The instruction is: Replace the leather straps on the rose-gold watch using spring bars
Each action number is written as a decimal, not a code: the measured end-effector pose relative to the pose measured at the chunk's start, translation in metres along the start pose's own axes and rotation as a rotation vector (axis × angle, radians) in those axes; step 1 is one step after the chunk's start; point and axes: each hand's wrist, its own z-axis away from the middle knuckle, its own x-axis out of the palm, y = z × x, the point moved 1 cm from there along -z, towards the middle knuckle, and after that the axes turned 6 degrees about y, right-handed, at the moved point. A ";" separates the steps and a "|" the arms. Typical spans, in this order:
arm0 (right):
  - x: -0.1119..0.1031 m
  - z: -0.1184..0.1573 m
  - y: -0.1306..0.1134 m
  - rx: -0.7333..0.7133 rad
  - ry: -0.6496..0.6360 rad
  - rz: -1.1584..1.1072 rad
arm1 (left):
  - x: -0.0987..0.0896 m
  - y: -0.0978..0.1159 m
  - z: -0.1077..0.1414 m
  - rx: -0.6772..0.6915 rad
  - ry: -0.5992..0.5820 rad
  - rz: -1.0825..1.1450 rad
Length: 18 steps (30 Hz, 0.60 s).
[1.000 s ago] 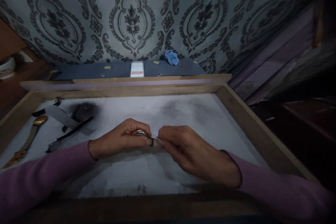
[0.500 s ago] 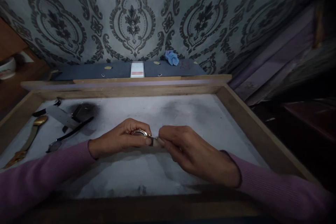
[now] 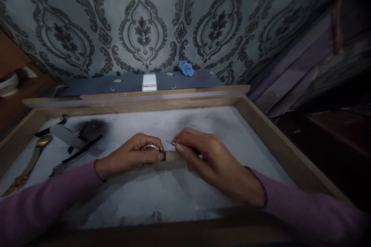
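Note:
Fingers of my left hand (image 3: 136, 151) are wrapped round a round watch (image 3: 150, 148) with a shiny rim, the thumb on its near side. A flat strap (image 3: 173, 156) runs from the watch toward my right hand (image 3: 207, 156), whose fingers partly cover its far end. Between the thumb and forefinger of my right hand is a thin metal tool (image 3: 170, 142), its tip pointing left, a little above the strap and apart from the watch.
A gold watch (image 3: 43, 141) and a black-strapped watch (image 3: 82, 150) lie on the tray's left side, beside a grey flat piece (image 3: 65, 133). Wooden edges (image 3: 261, 123) surround the white surface. Behind stand a small white box (image 3: 149, 82) and a blue cloth (image 3: 186, 68).
The tool in my right hand has moved up and away from the watch, and more of the strap shows between my hands. The whole view has shifted slightly.

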 end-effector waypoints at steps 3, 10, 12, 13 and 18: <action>-0.001 -0.001 0.007 0.064 0.088 -0.006 | -0.001 0.000 -0.001 -0.015 0.005 -0.016; 0.004 0.001 0.017 0.072 0.073 0.014 | 0.000 0.002 -0.003 -0.035 0.013 -0.034; 0.005 0.000 0.011 0.069 0.014 0.024 | 0.000 0.002 -0.002 -0.036 0.015 -0.043; 0.005 -0.001 0.008 0.076 -0.013 0.016 | 0.000 0.002 -0.002 -0.034 0.015 -0.048; 0.007 -0.004 0.001 0.148 -0.133 -0.048 | -0.001 -0.001 -0.002 -0.005 0.010 -0.039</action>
